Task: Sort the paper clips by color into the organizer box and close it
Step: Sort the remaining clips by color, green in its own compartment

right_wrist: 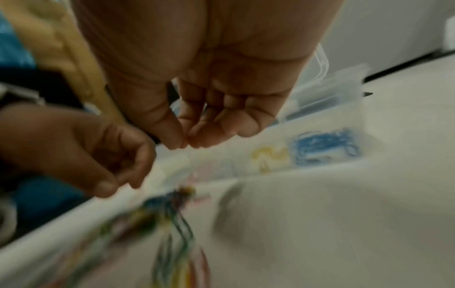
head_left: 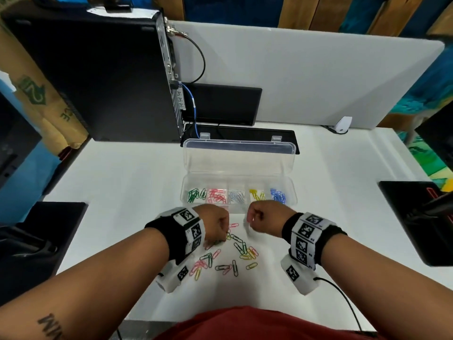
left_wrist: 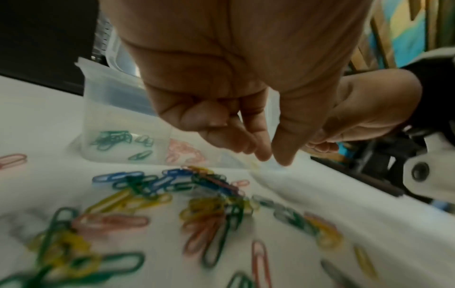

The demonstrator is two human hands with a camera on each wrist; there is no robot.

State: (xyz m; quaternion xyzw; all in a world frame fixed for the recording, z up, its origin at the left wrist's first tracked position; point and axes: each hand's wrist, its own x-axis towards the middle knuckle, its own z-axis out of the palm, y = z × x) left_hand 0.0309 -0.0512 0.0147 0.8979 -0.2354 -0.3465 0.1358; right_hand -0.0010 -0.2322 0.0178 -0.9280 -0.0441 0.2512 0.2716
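A clear organizer box (head_left: pixel 292 192) stands open on the white table, its lid (head_left: pixel 237 155) tilted back. Its compartments hold green, pink, white, yellow and blue clips, left to right. Loose mixed paper clips (head_left: pixel 232 253) lie in front of it, blurred in the left wrist view (left_wrist: pixel 197 194). My left hand (head_left: pixel 217 225) hovers over the pile's far edge, fingers curled, thumb and forefinger tips (left_wrist: pixel 273 158) nearly together with nothing seen between them. My right hand (head_left: pixel 259 218) is just right of it, thumb and fingertips pinched (right_wrist: pixel 184 145); a pale white clip (head_left: pixel 247 226) hangs below them.
A black computer tower (head_left: pixel 98 74) with cables stands at the back left. A black stand (head_left: pixel 240 137) sits right behind the box lid. Dark flat objects lie at the left (head_left: pixel 49 229) and right (head_left: pixel 416 222) table edges. A white divider (head_left: pixel 318 77) closes off the back.
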